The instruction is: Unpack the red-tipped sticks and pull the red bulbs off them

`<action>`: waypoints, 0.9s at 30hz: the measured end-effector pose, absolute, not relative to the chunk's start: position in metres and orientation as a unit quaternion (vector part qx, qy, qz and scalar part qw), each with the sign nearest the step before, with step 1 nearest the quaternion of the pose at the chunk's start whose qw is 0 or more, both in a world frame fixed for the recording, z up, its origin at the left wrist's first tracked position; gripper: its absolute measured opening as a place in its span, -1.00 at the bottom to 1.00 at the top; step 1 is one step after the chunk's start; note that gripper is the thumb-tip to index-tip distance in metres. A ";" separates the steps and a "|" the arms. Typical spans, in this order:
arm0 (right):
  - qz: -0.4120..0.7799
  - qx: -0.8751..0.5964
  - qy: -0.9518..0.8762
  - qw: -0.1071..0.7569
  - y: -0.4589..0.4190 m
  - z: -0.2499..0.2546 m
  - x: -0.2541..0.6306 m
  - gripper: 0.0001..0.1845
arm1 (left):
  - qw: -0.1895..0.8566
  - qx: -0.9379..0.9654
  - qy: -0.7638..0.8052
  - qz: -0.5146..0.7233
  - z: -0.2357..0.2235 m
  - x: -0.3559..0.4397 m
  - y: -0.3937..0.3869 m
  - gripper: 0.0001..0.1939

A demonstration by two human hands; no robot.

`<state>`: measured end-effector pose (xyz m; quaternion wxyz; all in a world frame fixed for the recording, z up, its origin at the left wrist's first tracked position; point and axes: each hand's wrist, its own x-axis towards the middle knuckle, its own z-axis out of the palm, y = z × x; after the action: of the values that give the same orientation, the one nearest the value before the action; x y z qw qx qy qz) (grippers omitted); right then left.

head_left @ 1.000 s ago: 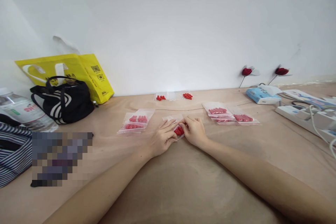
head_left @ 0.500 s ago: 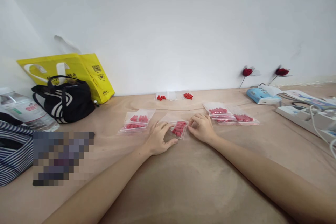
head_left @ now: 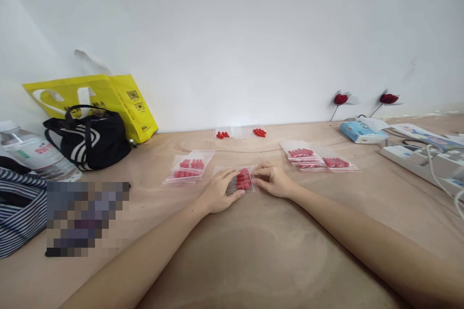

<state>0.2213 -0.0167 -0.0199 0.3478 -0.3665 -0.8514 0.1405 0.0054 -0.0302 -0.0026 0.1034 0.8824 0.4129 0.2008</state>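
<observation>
Between my hands a clear zip bag lies flat on the table, with several red pieces inside, stacked in a row. My left hand rests over the bag's left part, its thumb stretched away from the other fingers. At the bag's right edge, the thumb and fingers of my right hand are pinched together on the plastic. Overlapping zip bags with red pieces sit to the left of the hands. More filled zip bags overlap on the right.
Small red pieces lie on clear plastic near the wall. A black bag, yellow bag and water bottle stand left. On the right are a tissue pack, power strips with cables and two red flowers.
My right hand has moved left and now pinches the bag's right edge. The red pieces in the bag lie straighter. My left hand has hardly moved.
</observation>
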 end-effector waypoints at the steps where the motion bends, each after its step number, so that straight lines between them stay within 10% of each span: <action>1: 0.158 -0.350 -0.857 0.343 -0.018 -0.018 0.221 -0.83 | 0.101 0.883 0.413 0.199 -0.003 0.005 -0.030 -0.48; 27: 0.237 -0.362 -0.839 0.331 -0.015 -0.019 0.213 -0.77 | 0.098 0.887 0.410 0.190 -0.002 0.005 -0.030 -0.50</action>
<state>0.2127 -0.0153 -0.0192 0.3305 -0.3620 -0.8388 0.2368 0.0054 -0.0299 -0.0020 0.0976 0.8869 0.4097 0.1898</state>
